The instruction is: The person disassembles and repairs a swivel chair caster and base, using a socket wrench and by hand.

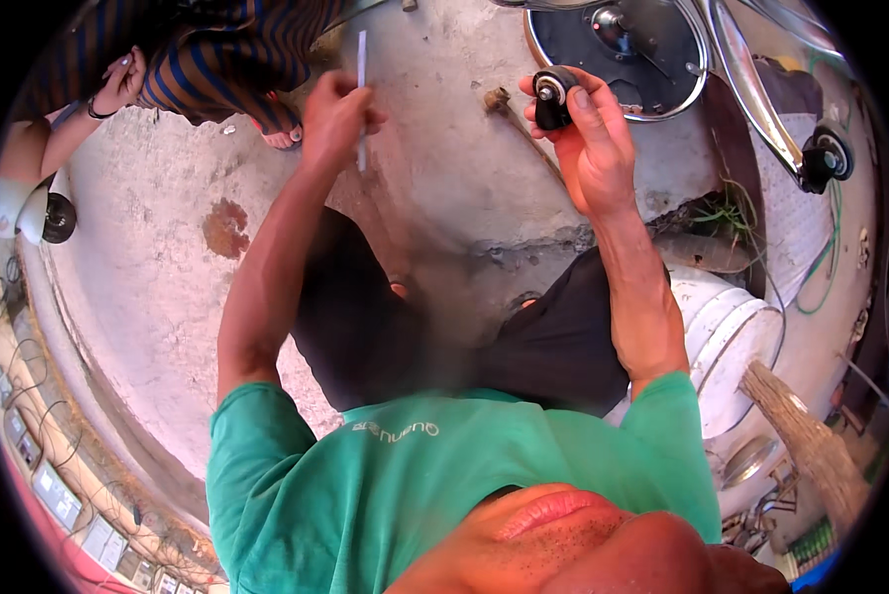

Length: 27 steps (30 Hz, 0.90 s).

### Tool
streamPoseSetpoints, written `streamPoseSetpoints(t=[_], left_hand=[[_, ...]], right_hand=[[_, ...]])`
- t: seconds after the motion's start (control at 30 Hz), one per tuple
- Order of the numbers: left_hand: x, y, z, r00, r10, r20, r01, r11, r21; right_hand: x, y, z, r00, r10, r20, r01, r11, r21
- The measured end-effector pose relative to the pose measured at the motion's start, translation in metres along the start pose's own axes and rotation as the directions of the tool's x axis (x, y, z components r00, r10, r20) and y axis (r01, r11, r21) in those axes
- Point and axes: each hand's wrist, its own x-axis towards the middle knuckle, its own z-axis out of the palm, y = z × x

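My left hand (340, 117) is closed on a thin, pale, straight stick (362, 74), which stands nearly upright in the picture; its exact kind I cannot make out. To the right, my right hand (598, 139) is raised with a black caster wheel (551, 97) between thumb and fingers. A round metal part shows in the middle of that caster. Just beyond it lies a round black disc with a chrome rim (652, 74). Curved chrome legs (761, 99) stand at the far right, and a similar caster (827, 158) is fitted at one leg's end.
A rusty rod (523, 129) with a knobbed end lies on the concrete floor (434, 59). At far left sits another person in striped cloth (236, 59), a hand and a foot showing. A white bucket (712, 337) and a wooden post (801, 436) stand near my right arm.
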Motion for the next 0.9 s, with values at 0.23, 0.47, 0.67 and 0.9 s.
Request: streamPoseSetpoints(t=[0.23, 0.47, 0.67, 0.9], left_hand=[[0.000, -0.034, -0.062, 0.973, -0.223, 0.057, 0.195, 0.931, 0.310], [0.033, -0.054, -0.081, 0.955, -0.296, 0.035, 0.198, 0.719, 0.667], [-0.005, -0.014, -0.089, 0.972, -0.217, 0.094, 0.165, 0.908, 0.385], [-0.148, 0.085, -0.109, 0.986, 0.057, 0.155, -0.066, 0.997, 0.049]], right_hand=[[0.007, 0.005, -0.004, 0.998, 0.041, 0.041, -0.047, 0.986, 0.157], [0.009, -0.002, -0.002, 0.999, 0.037, 0.009, -0.038, 0.993, 0.114], [0.004, -0.012, -0.007, 0.990, 0.103, -0.092, -0.101, 0.994, 0.032], [0.014, -0.002, -0.025, 0.991, 0.029, -0.133, -0.046, 0.991, -0.127]])
